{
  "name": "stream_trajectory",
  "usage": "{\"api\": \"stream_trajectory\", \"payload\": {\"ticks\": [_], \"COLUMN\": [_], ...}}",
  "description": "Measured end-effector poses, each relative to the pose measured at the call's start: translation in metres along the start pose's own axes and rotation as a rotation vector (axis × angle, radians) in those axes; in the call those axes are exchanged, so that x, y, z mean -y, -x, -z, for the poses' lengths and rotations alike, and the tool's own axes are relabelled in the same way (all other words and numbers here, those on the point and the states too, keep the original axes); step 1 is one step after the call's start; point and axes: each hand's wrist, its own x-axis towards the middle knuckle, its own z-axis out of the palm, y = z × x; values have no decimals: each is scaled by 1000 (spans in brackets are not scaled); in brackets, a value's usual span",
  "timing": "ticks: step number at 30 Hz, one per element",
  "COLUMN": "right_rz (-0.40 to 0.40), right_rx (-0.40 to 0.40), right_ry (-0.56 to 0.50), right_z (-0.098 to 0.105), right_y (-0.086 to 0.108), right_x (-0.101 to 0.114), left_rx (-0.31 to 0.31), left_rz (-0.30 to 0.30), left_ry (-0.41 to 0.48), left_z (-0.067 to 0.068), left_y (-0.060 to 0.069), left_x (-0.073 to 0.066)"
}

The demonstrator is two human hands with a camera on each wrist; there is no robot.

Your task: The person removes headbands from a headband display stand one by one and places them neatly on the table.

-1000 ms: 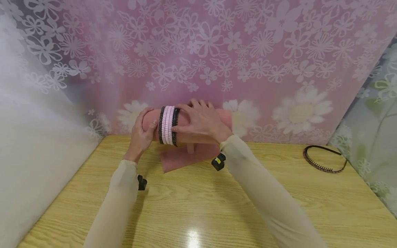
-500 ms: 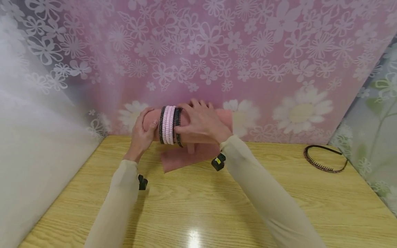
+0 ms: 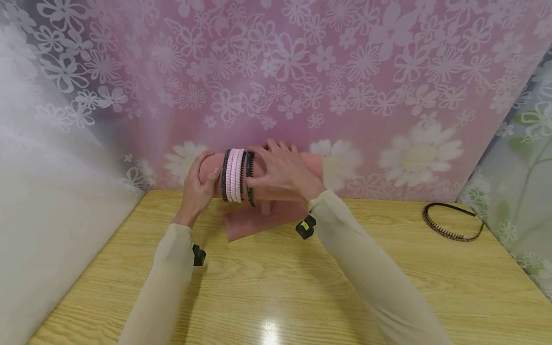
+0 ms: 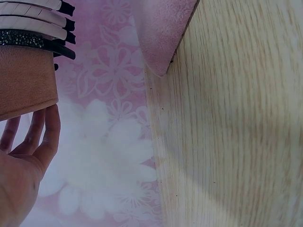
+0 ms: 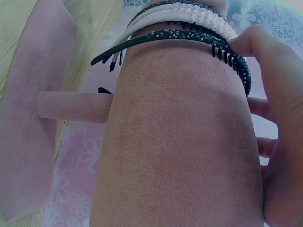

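A pink, fuzzy headband stand (image 5: 180,142) has a horizontal roll on a short post and a flat base (image 3: 246,220). My left hand (image 3: 197,187) holds the roll's left end, thumb in front and fingers behind. Several pale pink ruched headbands (image 3: 234,175) sit round the roll, with a black glittery headband (image 3: 224,177) to their left. To their right is another black glittery headband (image 5: 189,35) with comb teeth. My right hand (image 3: 282,167) grips it, the thumb (image 5: 253,41) against its edge. The other right fingers reach behind the roll and are partly hidden.
A dark toothed headband (image 3: 446,234) lies on the wooden table (image 3: 267,287) at the far right. A pink flowered curtain (image 3: 276,72) hangs close behind the stand. Pale fabric (image 3: 56,191) borders the left side.
The right-hand black headband has slid slightly right along the roll with my right hand, and a gap has opened between it and the pink headbands. My left hand stays in place.
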Motion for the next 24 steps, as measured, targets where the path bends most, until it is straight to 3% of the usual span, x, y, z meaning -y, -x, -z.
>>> {"api": "stream_trajectory", "payload": {"ticks": [24], "right_rz": [14], "right_rx": [15], "right_ry": [25], "right_z": [5], "right_y": [6], "right_x": [0], "left_rx": [1], "left_rz": [12], "left_ry": [-4], "left_z": [1], "left_y": [0], "left_x": [-1]}}
